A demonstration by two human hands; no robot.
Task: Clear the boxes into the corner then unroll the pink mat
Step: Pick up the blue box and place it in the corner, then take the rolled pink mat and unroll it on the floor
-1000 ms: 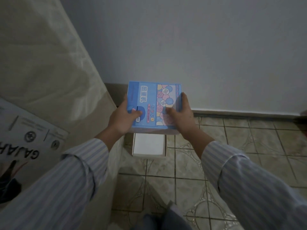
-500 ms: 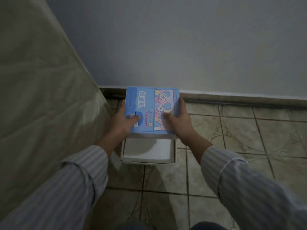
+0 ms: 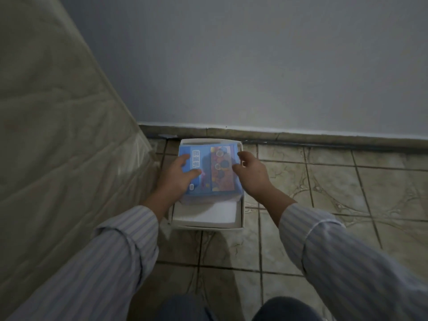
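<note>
Two hands are all we have on the job, both stretched toward the white box (image 3: 206, 220) on the tiled floor (image 3: 324, 193), which we take as our landmark. It stands open-topped in the corner, its far edge against the skirting (image 3: 301, 135) at the foot of the grey wall (image 3: 254, 66), its left side close to the quilted mattress (image 3: 58, 135) leaning there. The blue box (image 3: 209, 171) — printed with coloured circles and some characters too blurred for us to read — lies flat over the far half of the white box, covering that part of its opening; the near half shows a pale interior.

Our left hand (image 3: 178, 179) rests on the blue box's left part, thumb laid across the lid and fingers reaching over its left edge, a loose hold rather than a firm one as far as we can tell. Our right hand (image 3: 251, 173) is at the blue box's right edge, above the white box's right wall, fingers relaxed and slightly bent; whether they touch the box we cannot say — the picture is smeared there. Both striped sleeves (image 3: 335, 251) run back from the white box toward us, and our dark-trousered knees (image 3: 284, 309) show nearest of all.
</note>
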